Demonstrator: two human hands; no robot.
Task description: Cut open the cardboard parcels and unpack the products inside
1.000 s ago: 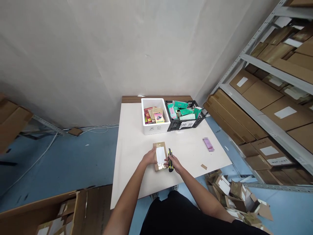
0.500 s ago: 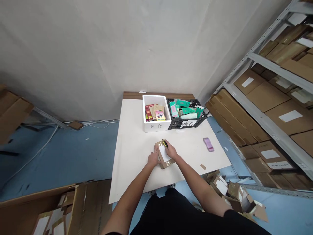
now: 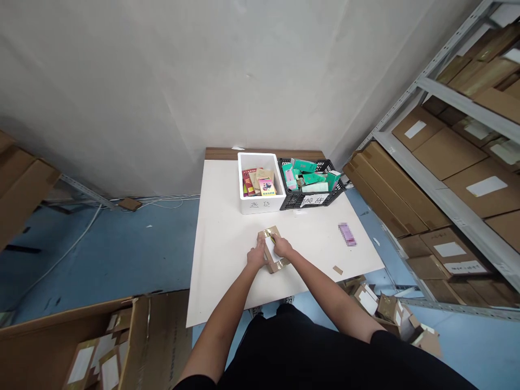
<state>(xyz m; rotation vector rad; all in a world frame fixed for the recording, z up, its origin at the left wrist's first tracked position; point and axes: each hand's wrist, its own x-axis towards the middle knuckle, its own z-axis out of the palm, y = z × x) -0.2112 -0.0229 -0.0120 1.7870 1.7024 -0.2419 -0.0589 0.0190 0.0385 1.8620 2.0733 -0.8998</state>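
Observation:
A small taped cardboard box (image 3: 277, 265) with a white label lies on the white table, slightly turned. My left hand (image 3: 257, 256) grips its left side, fingers along the edge and the top. My right hand (image 3: 281, 246) is closed over the upper part of the box around a yellow and black utility knife (image 3: 273, 239). Most of the knife is hidden by the fingers, and its tip is at the taped far end of the box. Whether the blade is in the tape I cannot tell.
Behind the box stand a white foam bin (image 3: 262, 205) of booklets and packets and a black crate (image 3: 292, 201) of green boxes. A blurred purple item (image 3: 347, 234) and a cardboard scrap (image 3: 338, 270) lie rightward. Loaded shelves (image 3: 459, 216) stand right; a large carton (image 3: 138, 336) is lower left.
My right hand has tipped the utility knife lower onto the far end of the box, so less of it shows. My left hand keeps its hold. The view has shifted slightly.

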